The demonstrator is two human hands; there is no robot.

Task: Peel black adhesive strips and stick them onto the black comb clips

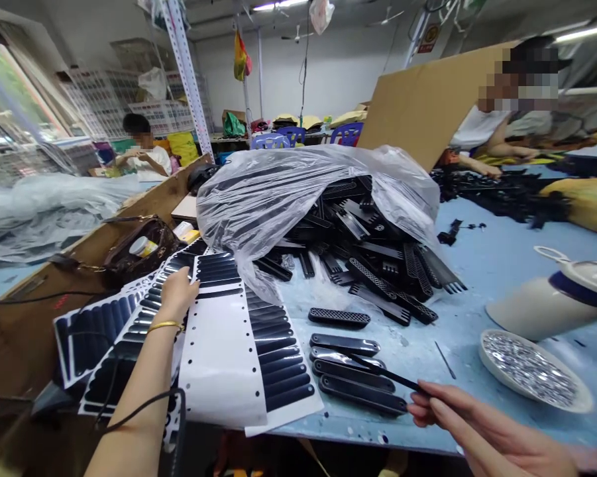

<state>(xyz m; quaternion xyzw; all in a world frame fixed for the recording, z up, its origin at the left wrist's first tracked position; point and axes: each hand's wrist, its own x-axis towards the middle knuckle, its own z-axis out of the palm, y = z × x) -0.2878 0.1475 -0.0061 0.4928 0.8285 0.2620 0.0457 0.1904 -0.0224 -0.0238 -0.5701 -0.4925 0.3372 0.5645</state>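
My left hand (179,291) is at the upper left edge of a white backing sheet (221,358), fingers pressed together; what they hold is too small to name. Black glossy strips remain along the sheet's top, and more strip sheets (283,358) lie under and beside it. My right hand (447,411) pinches a thin black tool (402,379), its tip over a row of black oblong handles (360,395). One textured black handle (338,317) lies behind the row.
Black parts (378,258) spill from a clear plastic bag (278,192). At right are a bowl of small shiny pieces (531,371) and a white container (537,305). Cardboard (44,311) borders the left; two people sit farther back.
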